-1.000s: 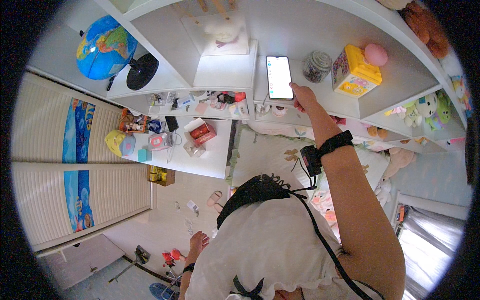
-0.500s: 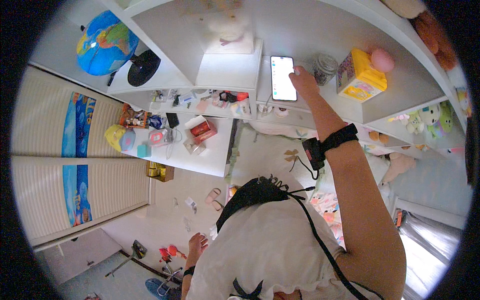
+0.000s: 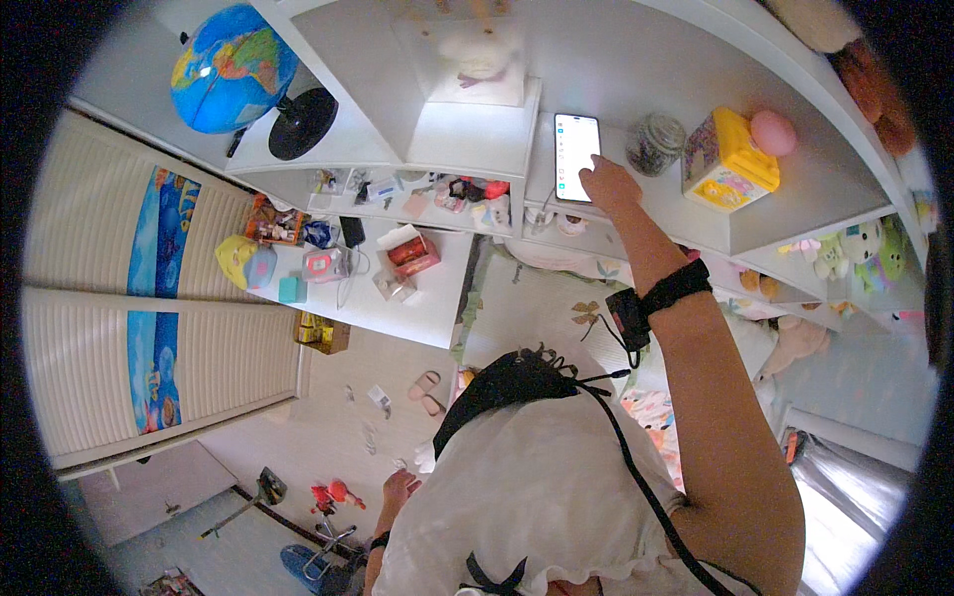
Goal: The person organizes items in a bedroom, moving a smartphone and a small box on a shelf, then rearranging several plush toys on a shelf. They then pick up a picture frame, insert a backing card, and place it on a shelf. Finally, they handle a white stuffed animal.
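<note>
A smartphone (image 3: 577,149) with a lit white screen rests on a white shelf at the upper middle. My right hand (image 3: 612,187) reaches up to it, one finger touching the right part of the screen; the hand does not grip the phone, and its other fingers look partly curled. A black strap with a small dark device (image 3: 628,316) is around my right forearm. Low beside my body hangs my left hand (image 3: 400,488), holding nothing, its fingers loosely apart. A clear glass jar (image 3: 656,145) stands just right of the phone, then a yellow box (image 3: 733,164).
A pink egg-shaped object (image 3: 773,132) sits at the yellow box. On the left shelf is a globe (image 3: 235,70). The desk (image 3: 412,316) carries an open red box (image 3: 411,253) and several small items. Pink slippers (image 3: 425,391) lie on the floor. Plush toys fill the right shelf.
The view has shifted slightly, so the shelf things sit farther right. My right hand has moved lower along the phone's screen, with a finger now on it.
</note>
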The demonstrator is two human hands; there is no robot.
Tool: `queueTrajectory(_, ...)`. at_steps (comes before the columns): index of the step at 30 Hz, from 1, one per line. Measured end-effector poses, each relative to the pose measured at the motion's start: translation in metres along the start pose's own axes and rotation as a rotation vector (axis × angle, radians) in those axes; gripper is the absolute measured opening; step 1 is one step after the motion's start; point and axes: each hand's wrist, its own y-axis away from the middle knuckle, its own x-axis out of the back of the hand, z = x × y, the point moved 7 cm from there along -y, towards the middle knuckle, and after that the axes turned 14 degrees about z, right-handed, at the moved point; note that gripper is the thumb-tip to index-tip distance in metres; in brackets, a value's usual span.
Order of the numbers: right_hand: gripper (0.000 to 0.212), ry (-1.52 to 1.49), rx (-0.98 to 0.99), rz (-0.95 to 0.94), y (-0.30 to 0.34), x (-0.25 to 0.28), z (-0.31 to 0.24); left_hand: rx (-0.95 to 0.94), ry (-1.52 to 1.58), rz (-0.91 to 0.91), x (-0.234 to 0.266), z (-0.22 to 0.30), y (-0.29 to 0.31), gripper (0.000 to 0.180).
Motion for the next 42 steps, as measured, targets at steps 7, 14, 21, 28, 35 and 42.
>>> queueTrajectory(7, 0.046, -0.030, -0.039, 0.016, 0.007, 0.008, 0.002, 0.171, -0.123, 0.227, -0.040, 0.060, 0.044, 0.034)
queueTrajectory(14, 0.043, -0.047, -0.051, 0.075, 0.015, 0.014, 0.025, 0.144, -0.146, 0.179, -0.033, 0.057, 0.019, 0.037)
queueTrajectory(21, 0.040, -0.080, -0.027, 0.144, 0.057, 0.034, 0.070, 0.107, -0.089, -0.026, -0.012, 0.069, -0.028, 0.037)
queueTrajectory(28, 0.033, 0.026, -0.310, 0.160, 0.194, 0.073, 0.211, 0.146, -0.414, -0.063, -0.076, 0.174, -0.028, 0.038)
queueTrajectory(35, 0.031, 0.188, -0.676, 0.327, 0.386, 0.148, 0.309, 0.135, -0.812, -0.251, -0.158, 0.216, -0.151, 0.037)
queueTrajectory(42, 0.032, 0.004, -0.909, 0.421, 0.540, 0.146, 0.371, -0.238, -1.004, -0.351, -0.347, 0.252, 0.010, 0.040)
